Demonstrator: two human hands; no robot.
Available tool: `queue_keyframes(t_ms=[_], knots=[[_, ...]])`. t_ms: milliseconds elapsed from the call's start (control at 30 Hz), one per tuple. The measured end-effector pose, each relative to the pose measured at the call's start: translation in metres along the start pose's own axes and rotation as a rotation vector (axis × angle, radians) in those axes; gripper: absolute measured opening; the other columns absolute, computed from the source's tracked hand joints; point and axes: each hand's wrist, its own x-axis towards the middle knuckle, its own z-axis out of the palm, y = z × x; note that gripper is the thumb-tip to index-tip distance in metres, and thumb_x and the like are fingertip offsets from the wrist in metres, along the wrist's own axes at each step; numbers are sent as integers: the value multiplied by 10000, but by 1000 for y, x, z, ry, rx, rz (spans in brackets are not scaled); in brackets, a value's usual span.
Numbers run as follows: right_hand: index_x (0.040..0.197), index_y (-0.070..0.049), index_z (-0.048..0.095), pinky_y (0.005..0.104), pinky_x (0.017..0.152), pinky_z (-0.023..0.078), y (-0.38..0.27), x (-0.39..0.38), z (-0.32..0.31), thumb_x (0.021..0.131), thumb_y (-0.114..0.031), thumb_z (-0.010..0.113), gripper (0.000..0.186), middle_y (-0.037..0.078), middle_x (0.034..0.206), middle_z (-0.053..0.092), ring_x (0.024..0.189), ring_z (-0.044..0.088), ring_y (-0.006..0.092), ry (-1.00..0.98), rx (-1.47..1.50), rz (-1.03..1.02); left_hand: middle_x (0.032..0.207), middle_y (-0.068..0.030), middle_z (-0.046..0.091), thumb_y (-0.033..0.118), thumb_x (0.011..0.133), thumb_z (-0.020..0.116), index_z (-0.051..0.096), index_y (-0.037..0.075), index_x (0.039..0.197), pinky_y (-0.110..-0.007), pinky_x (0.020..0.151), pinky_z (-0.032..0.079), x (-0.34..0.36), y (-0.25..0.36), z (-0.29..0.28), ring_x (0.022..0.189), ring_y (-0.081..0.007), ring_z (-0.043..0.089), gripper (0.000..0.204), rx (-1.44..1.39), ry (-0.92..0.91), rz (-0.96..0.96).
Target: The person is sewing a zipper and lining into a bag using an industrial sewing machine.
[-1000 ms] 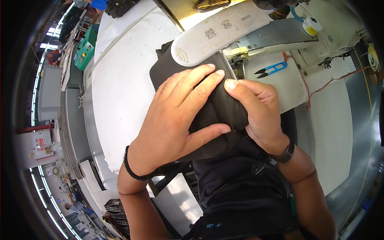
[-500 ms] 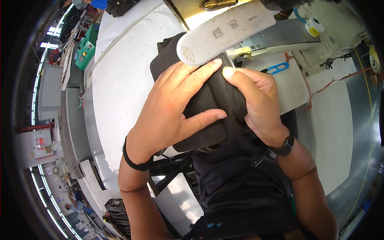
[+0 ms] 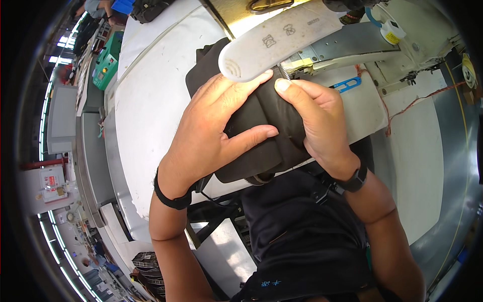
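Note:
A bundle of dark olive-brown fabric (image 3: 256,151) lies on the white table in front of me, its far part passing under the rounded white arm of a sewing machine (image 3: 282,40). My left hand (image 3: 201,131) rests flat on this fabric, fingers stretched forward and thumb apart; its fingertips end just beneath the white arm. On the other side, my right hand (image 3: 322,121) pinches the fabric's edge between thumb and fingers. A short strip of zipper teeth (image 3: 285,72) shows right beyond that thumb. The white arm hides the needle area.
Blue thread snips (image 3: 348,84) lie right of my right hand. A small white bottle with a yellow label (image 3: 392,32) stands farther back, near a reddish cord (image 3: 420,106). Left of the white table (image 3: 146,100) is a green control box (image 3: 108,60). A person's arm (image 3: 108,10) shows at the far left.
Both hands and the fabric have shifted slightly left in the picture, as has the machine's white arm. The fabric's near edge sits a little higher. Each hand keeps its hold.

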Motion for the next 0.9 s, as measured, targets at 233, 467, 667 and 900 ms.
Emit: queue_keyframes(t_ms=[233,467,667,900], knots=[[863,21,738,215,611,385,-1,1,3,1006,-138,673,224,-72,749,603,698,478,-2,-2,44,-20,1478,-165,594,186,769,891,628,46,1428,-414,1158,413,3,-9,-1,1376,-328,554,723,-94,-5,18],[828,10,729,217,589,363,0,5,4,995,-130,674,225,-83,721,576,668,451,-4,6,67,-12,1511,-166,561,249,787,883,604,38,1458,-418,1193,365,2,-16,-3,1419,-323,509,757,-188,-42,-20],[784,3,706,218,576,346,1,9,3,997,-135,675,255,-90,701,552,653,433,-6,11,66,-6,1549,-173,518,253,800,876,573,41,1490,-418,1202,350,2,-16,-3,1444,-328,479,783,-187,-68,-36],[817,16,722,213,573,347,-1,1,2,1006,-141,674,250,-90,704,560,655,436,-10,10,4,-17,1547,-177,517,214,796,877,559,42,1502,-419,1200,353,0,-12,-2,1446,-335,476,793,-153,-69,-49]])
